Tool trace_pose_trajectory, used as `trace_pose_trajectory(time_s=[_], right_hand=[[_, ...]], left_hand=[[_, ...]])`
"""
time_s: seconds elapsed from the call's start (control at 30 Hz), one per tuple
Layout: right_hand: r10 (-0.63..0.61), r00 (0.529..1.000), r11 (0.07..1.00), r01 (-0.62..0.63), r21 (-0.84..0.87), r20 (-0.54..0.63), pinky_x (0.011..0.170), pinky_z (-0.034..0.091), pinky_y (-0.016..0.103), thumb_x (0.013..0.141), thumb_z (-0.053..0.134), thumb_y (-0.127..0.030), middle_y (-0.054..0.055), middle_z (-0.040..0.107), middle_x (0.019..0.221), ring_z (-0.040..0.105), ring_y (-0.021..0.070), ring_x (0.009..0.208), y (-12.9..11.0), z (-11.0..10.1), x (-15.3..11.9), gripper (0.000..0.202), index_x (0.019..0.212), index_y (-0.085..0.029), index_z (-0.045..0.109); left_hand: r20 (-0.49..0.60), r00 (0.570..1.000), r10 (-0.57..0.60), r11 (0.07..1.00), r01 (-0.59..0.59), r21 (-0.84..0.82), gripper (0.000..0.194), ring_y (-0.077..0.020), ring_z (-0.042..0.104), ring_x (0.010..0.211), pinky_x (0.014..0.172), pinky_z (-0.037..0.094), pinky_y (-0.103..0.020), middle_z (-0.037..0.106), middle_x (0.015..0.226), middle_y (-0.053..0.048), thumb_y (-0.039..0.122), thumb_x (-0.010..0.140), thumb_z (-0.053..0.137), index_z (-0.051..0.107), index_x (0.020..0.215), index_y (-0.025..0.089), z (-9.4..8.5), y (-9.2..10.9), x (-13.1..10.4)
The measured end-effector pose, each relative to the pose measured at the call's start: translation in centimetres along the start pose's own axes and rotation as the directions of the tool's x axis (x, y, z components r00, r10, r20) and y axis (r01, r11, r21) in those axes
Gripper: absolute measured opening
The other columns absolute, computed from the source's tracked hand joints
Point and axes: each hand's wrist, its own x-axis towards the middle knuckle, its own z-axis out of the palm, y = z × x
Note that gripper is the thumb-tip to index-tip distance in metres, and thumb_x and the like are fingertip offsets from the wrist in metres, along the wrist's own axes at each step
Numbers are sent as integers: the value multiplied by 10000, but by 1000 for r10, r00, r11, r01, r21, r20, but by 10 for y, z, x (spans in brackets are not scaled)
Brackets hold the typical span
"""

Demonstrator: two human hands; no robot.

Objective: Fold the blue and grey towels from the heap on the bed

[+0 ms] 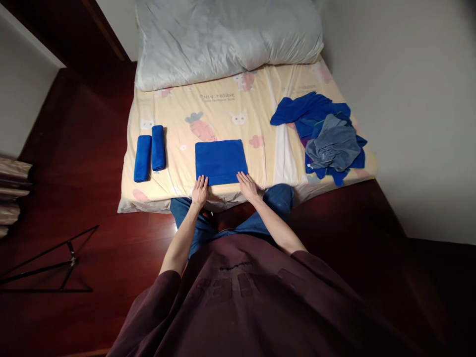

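Observation:
A blue cloth [222,159], folded into a flat rectangle, lies near the front edge of the bed. My left hand [200,191] rests on its near left corner, fingers laid flat. On the near right corner lie the fingertips of my right hand [247,186], also stretched out. Two rolled blue cloths, one [143,158] a little nearer than the other [158,148], lie side by side at the left. At the right is a loose heap of blue cloths [308,111] with a crumpled grey cloth [332,144] on top.
The bed [256,114] has a yellow patterned sheet. Along its far side lies a thick pale quilt [226,37]. A wall [405,99] stands at the right. Black stand legs [70,260] are on the dark red floor at the left, near a curtain [13,191].

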Motion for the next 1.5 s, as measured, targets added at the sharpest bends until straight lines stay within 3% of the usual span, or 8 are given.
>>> trace_pose_trajectory(time_s=[0.13, 0.37, 0.57, 0.73, 0.97, 1.23, 1.37, 1.5], right_hand=[[27, 1000, 999, -27, 20, 8, 1351, 212, 512, 890, 404, 3, 104, 417, 1655, 319, 239, 1594, 2, 0, 9, 725, 1603, -119, 452], [33, 998, 999, -33, 1, 50, 1312, 321, 481, 888, 381, 33, 115, 491, 1603, 429, 239, 1538, 4, -11, 22, 679, 1517, -131, 577], [-22, 995, 996, 29, -79, 92, 1291, 356, 475, 878, 378, 45, 117, 484, 1602, 443, 231, 1527, 0, -19, -4, 693, 1518, -135, 572], [-66, 989, 988, 83, -130, 131, 1294, 347, 456, 869, 366, 56, 117, 479, 1609, 441, 231, 1526, -1, -17, -36, 703, 1523, -111, 559], [-59, 994, 995, 66, -73, 89, 1262, 409, 483, 893, 397, 23, 121, 579, 1532, 521, 238, 1474, 0, -17, -31, 641, 1470, -139, 624], [-158, 985, 987, 159, 5, -71, 1191, 513, 433, 931, 408, -5, 101, 700, 1401, 638, 223, 1347, 20, -34, -37, 550, 1354, -158, 723], [-181, 982, 983, 181, -11, -48, 1155, 544, 446, 951, 436, -38, 113, 735, 1337, 675, 244, 1300, 24, -32, -38, 482, 1287, -149, 764], [-163, 986, 987, 163, 5, -33, 1175, 533, 437, 933, 433, -32, 99, 713, 1372, 670, 229, 1313, 27, -28, -40, 502, 1293, -156, 761]], left_hand=[[38, 999, -22, 1000, 21, 19, 628, -330, 309, 1587, 1315, 227, -551, 425, 1647, -194, 76, 934, 403, 522, 1550, 111, -1, -3, 9], [130, 991, 40, 993, -54, 103, 603, -341, 369, 1558, 1302, 261, -561, 454, 1622, -211, 56, 952, 368, 557, 1522, 116, -18, -8, 14], [181, 977, 110, 952, -156, 265, 652, -294, 355, 1568, 1302, 283, -538, 434, 1645, -166, 44, 955, 345, 484, 1583, 153, -27, -5, -18], [246, 965, 93, 916, -179, 358, 641, -292, 324, 1582, 1311, 271, -503, 368, 1680, -156, 71, 976, 333, 445, 1605, 120, -26, 0, -48], [236, 969, 81, 930, -158, 331, 659, -294, 383, 1555, 1300, 268, -541, 417, 1653, -154, 49, 952, 336, 458, 1595, 132, -26, -1, -42], [197, 949, 244, 929, -287, 234, 533, -292, 452, 1511, 1265, 354, -477, 512, 1596, -137, 152, 983, 409, 590, 1483, 128, -38, -23, -45], [227, 936, 268, 933, -311, 183, 482, -288, 534, 1446, 1222, 420, -470, 599, 1514, -151, 185, 987, 437, 640, 1422, 137, -39, -30, -44], [229, 943, 243, 945, -283, 164, 512, -272, 522, 1463, 1248, 390, -483, 582, 1528, -156, 134, 962, 420, 631, 1429, 138, -37, -33, -43]])
